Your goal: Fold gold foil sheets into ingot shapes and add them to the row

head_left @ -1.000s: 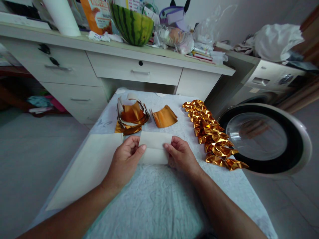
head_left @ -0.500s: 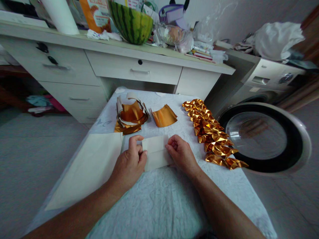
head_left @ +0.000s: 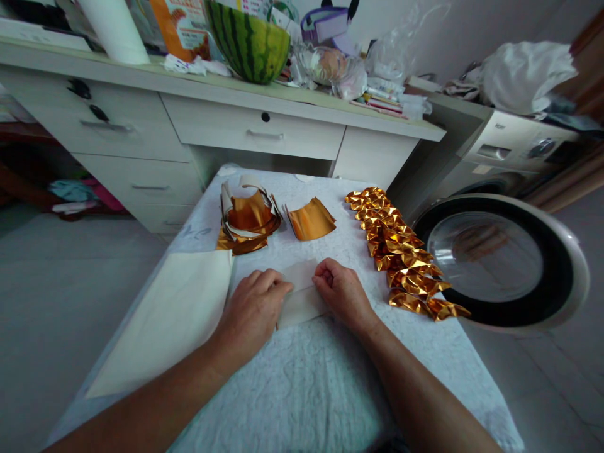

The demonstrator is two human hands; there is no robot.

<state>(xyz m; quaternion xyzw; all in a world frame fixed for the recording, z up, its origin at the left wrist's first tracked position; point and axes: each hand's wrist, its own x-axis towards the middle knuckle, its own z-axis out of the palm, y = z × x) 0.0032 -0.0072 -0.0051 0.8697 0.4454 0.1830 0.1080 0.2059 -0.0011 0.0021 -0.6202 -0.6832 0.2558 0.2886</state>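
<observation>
A small pale sheet of paper (head_left: 302, 292) with a crease across it lies between my hands on the cloth-covered table. My left hand (head_left: 257, 308) is closed on its left edge, thumb and fingers pinching and partly covering it. At the upper right edge, my right hand (head_left: 342, 292) grips the paper with curled fingers. Beyond them stand a curled bundle of gold foil paper (head_left: 250, 214) and a smaller curved stack of gold sheets (head_left: 312, 219). Folded gold foil pieces (head_left: 396, 245) lie overlapped in rows at the right.
A large off-white sheet (head_left: 165, 321) covers the table's left side. Behind stands a white desk (head_left: 255, 135) holding a cut watermelon (head_left: 248, 41), a paper roll (head_left: 113, 31) and plastic bags. The washing machine's round door (head_left: 500, 261) hangs open beside the table's right edge.
My left hand has turned and shifted right, further over the paper's left edge, its fingers now folded down. The right hand has barely moved.
</observation>
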